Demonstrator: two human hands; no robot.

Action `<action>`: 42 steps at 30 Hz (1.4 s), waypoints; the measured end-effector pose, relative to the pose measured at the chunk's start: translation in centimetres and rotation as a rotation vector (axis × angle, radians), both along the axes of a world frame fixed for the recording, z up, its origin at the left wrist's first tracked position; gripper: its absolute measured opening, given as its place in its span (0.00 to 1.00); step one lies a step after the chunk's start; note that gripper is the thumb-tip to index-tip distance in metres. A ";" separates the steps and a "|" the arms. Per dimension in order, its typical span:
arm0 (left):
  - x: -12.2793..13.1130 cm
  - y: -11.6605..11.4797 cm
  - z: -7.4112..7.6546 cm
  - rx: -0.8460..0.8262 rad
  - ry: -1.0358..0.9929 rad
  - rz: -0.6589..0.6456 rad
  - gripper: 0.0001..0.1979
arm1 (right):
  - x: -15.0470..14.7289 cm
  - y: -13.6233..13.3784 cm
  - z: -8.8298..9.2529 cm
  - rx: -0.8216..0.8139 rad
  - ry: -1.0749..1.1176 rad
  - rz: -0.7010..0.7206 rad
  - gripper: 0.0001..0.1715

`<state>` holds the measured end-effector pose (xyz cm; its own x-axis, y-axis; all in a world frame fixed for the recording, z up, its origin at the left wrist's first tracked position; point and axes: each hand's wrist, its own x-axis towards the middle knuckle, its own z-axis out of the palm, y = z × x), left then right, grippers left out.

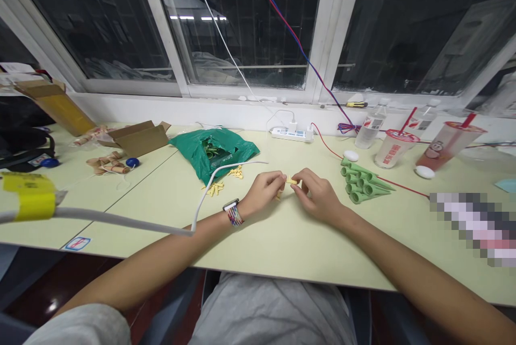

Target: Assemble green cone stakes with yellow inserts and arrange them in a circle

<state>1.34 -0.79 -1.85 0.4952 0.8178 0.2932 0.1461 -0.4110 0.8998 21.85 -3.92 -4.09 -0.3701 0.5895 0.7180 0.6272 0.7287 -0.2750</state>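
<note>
In the head view, a small yellow plastic piece (291, 181) is held just above the table, between the fingertips of both hands. My left hand (263, 193), with a watch on its wrist, is closed on its left end. The thumb and forefinger of my right hand (319, 194) pinch its right end. Under my left fingers another yellow bit (278, 195) shows, partly hidden. Loose yellow pieces (215, 189) lie left of my hands, by a green plastic bag (237, 143) with dark green contents. Several green cones (365, 181) are grouped right of my right hand.
A white cable (199, 202) crosses in front of my left forearm. A power strip (288, 134) lies by the wall. Lidded drink cups (393, 149) and a bottle (368, 127) stand at the right. Wooden toys (108, 164) and an open cardboard box (141, 139) lie left.
</note>
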 end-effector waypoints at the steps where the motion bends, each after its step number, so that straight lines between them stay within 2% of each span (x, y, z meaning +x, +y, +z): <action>1: 0.0 0.0 0.0 -0.002 -0.017 -0.013 0.19 | 0.0 0.0 0.0 -0.002 0.002 -0.007 0.03; 3: 0.0 -0.1 0.1 -0.003 -0.040 -0.022 0.16 | 0.0 0.0 0.0 -0.002 0.003 -0.016 0.02; 7: 0.2 -0.2 0.2 0.006 -0.036 0.009 0.24 | 0.1 0.1 -0.1 0.009 0.000 -0.018 0.03; 11: 0.3 0.1 -0.1 0.007 -0.031 0.045 0.26 | 0.1 0.1 -0.1 0.007 -0.003 -0.027 0.03; 16: 0.2 0.5 -0.7 0.014 -0.095 0.062 0.19 | 0.1 0.1 0.0 0.007 0.000 -0.031 0.02; 20: 0.2 0.7 -0.9 -0.030 -0.150 0.040 0.13 | 0.1 -0.1 0.0 0.040 -0.046 0.018 0.03; 26: 0.2 1.0 -0.8 -0.079 -0.195 0.034 0.14 | -0.5 -0.5 -0.1 0.071 -0.134 0.080 0.05; 37: -0.4 1.6 -0.3 0.138 0.039 0.104 0.08 | -0.8 -0.7 -0.3 0.067 -0.138 0.084 0.07; 39: -0.7 2.0 0.2 0.237 0.147 0.072 0.09 | -0.9 -0.7 -0.3 0.061 -0.119 0.087 0.07; 42: -1.9 2.9 1.7 0.379 0.345 0.009 0.10 | -1.0 -0.6 -0.5 0.036 -0.062 0.075 0.06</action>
